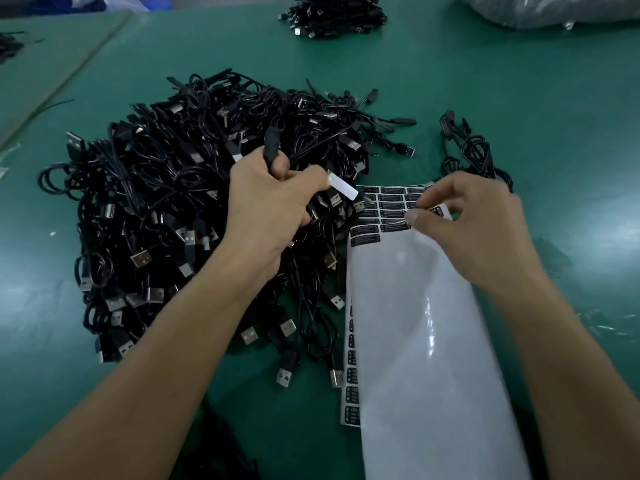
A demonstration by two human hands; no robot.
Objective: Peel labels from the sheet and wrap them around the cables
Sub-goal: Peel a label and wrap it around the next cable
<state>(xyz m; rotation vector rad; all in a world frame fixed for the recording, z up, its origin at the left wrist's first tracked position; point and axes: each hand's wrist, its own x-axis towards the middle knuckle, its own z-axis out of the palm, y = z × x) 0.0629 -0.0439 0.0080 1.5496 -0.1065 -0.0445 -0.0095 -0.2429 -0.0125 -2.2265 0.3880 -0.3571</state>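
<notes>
One green table fills the frame. I note bare surface across the upper centre and down the whole right side, and a pale board edge running diagonally at upper left.

The cable pile, black leads with metal USB plugs, takes up the centre left; its lower right edge touches the left edge of the sheet. A far heap sits at top centre, well apart, and a smaller bundle lies just above the right hand.

The label sheet lies at lower right, glossy white and mostly bare, and runs off the bottom of the frame. Dark printed labels remain in rows at its top end and in one column along its lower left edge.

My left hand, at centre over the pile, grips a single cable in a closed fist, its end standing up above the thumb. A white strip sticks out from the forefinger.

My right hand pinches one label narrowly between thumb and forefinger at the sheet's top right corner.
</notes>
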